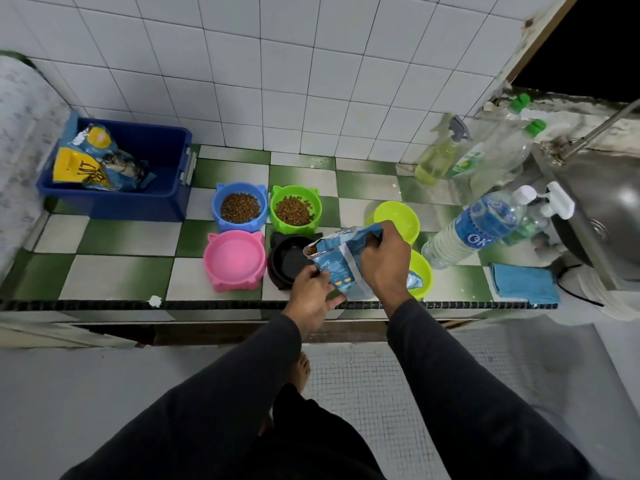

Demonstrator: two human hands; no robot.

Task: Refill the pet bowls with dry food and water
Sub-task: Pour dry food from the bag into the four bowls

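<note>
Both hands hold a blue dry-food bag [341, 261], tilted with its open mouth over the black bowl [289, 261], kibble showing at the opening. My left hand [311, 292] grips the bag's lower edge; my right hand [384, 258] grips its top. The blue bowl [240, 206] and green cat-ear bowl [295, 210] hold kibble. The pink bowl [234, 259] has no food in it. Two lime round bowls [398, 220] [420, 275] sit to the right, partly hidden by the bag and hand. A water bottle [474, 226] with a blue label lies tilted nearby.
A blue bin [152, 188] at the back left holds another food bag [98, 161]. A spray bottle [440, 154] and green-capped bottles [502, 150] stand by the metal sink [602, 202]. A blue cloth [524, 282] lies at the counter's front right edge.
</note>
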